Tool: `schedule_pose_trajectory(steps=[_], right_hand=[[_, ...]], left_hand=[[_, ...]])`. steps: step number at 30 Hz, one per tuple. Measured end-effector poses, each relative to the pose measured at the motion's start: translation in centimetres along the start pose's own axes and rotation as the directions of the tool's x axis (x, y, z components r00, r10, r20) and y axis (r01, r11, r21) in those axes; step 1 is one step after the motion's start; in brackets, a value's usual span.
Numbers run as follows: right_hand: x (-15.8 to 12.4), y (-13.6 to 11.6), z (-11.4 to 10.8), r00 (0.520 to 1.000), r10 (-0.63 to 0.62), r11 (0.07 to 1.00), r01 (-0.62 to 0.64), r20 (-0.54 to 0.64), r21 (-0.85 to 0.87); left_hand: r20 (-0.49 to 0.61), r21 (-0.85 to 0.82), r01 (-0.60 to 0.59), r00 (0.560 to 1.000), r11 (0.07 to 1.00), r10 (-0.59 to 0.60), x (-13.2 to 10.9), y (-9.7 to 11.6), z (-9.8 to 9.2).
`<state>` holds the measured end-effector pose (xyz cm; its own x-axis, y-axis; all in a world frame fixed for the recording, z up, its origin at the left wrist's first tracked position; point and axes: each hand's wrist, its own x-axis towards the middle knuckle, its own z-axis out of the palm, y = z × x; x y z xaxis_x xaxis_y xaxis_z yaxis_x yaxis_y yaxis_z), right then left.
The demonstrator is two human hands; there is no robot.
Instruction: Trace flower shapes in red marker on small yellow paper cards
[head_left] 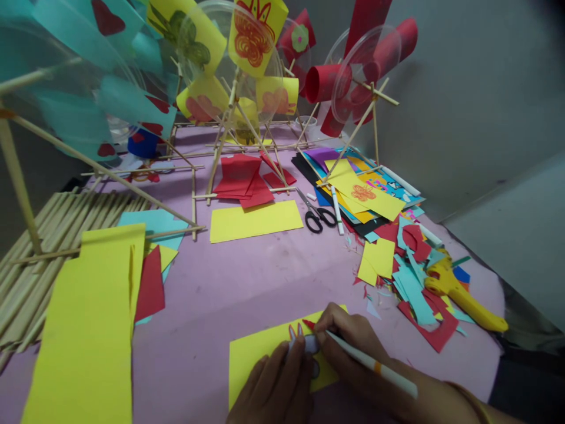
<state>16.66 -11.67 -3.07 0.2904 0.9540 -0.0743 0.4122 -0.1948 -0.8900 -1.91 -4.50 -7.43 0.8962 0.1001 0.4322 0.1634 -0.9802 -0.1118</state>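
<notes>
Gripping a white marker (pixel 375 365) in your right hand (pixel 348 337), you press your left hand (pixel 274 387) open-fingered onto the yellow paper (pixel 247 359).

Yellow paper strip (pixel 256 353) flat on tabletop (pixel 220 282), red outline (pixel 295 331) near top edge — white marker (pixel 375 364) slanted, tip on strip.

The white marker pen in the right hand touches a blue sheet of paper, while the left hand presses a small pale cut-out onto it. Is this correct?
Only the colour is wrong. The head view shows the white marker pen in the right hand touching a yellow sheet of paper, while the left hand presses the small pale cut-out onto it.
</notes>
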Motion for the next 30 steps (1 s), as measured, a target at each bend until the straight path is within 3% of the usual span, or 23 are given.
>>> schedule_pose_trajectory(steps=[4, 11, 18, 30], right_hand=[[0.1, 0.1, 0.1, 1.000, -0.009, 1.000, 0.009, -0.015, 0.004], [0.0, 0.0, -0.1, 1.000, -0.027, 1.000, 0.027, 0.000, -0.003], [-0.3, -0.6, -0.7, 0.996, -0.017, 0.998, 0.022, 0.085, -0.058], [-0.2, -0.6, -0.9, 0.993, -0.006, 0.998, 0.014, 0.121, -0.069]], left_hand=[[-0.033, -0.031, 0.044, 0.998, 0.999, -0.045, 0.7, -0.1, -0.5], [0.007, -0.013, 0.050, 0.999, 0.999, -0.050, 0.6, 0.2, -0.4], [-0.002, -0.022, 0.107, 0.994, 0.994, -0.107, 0.9, 0.6, -0.3], [0.002, -0.014, 0.073, 0.997, 0.997, -0.073, 0.9, 0.2, -0.5]])
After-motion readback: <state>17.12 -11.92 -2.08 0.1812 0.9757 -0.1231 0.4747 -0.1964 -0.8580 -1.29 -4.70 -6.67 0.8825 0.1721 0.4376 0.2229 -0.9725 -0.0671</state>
